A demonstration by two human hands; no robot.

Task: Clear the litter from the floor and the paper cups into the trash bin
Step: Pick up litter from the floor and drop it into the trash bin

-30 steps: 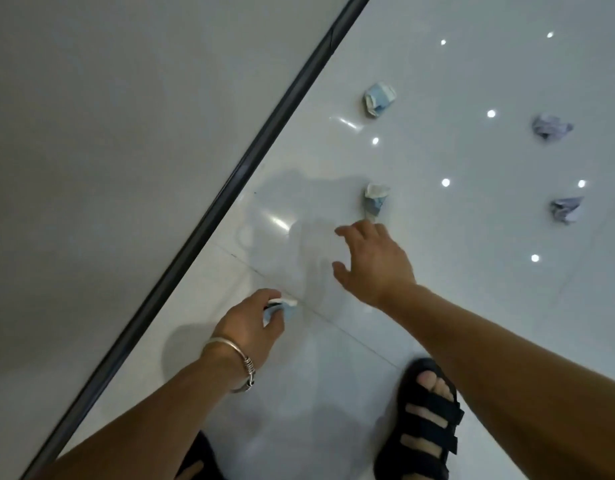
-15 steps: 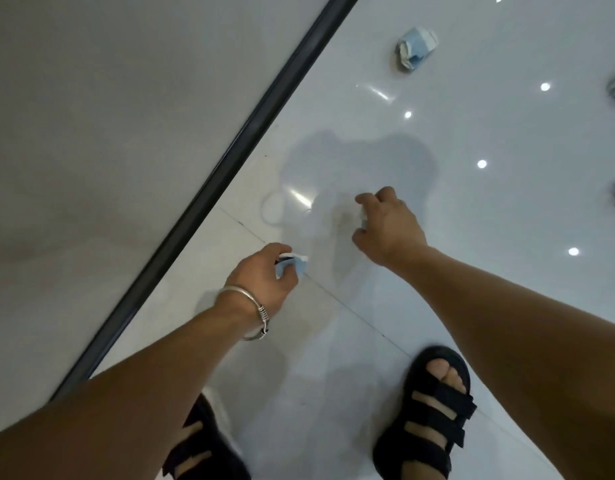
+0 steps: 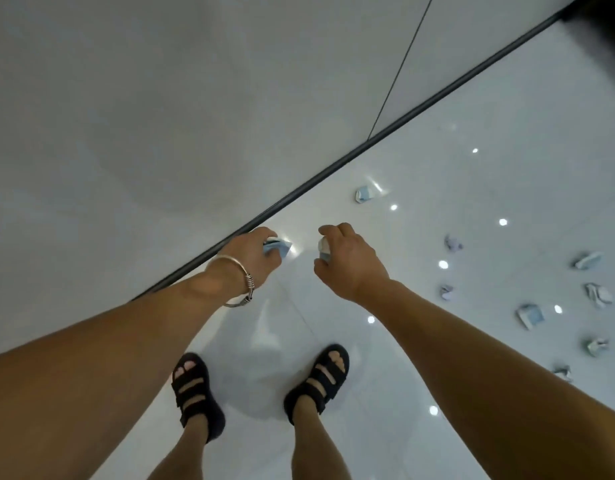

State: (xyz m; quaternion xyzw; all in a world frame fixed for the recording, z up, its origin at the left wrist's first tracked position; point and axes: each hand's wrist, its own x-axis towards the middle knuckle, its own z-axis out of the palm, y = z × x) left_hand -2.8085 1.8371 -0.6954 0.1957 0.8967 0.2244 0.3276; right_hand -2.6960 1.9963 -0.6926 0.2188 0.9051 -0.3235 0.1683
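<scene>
Wads of crumpled paper [image 3: 278, 246] in left hand [image 3: 252, 259] and right hand [image 3: 351, 263].

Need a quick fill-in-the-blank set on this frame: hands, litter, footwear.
1. The bracelet sits on the ___ wrist.
2. Left hand and right hand each grip crumpled paper; ___ hand is empty.
3. The sandals are ___ in colour.
4. The loose litter on the floor lies to the person's ___ side.

Missing words: left; neither; black; right.
</scene>
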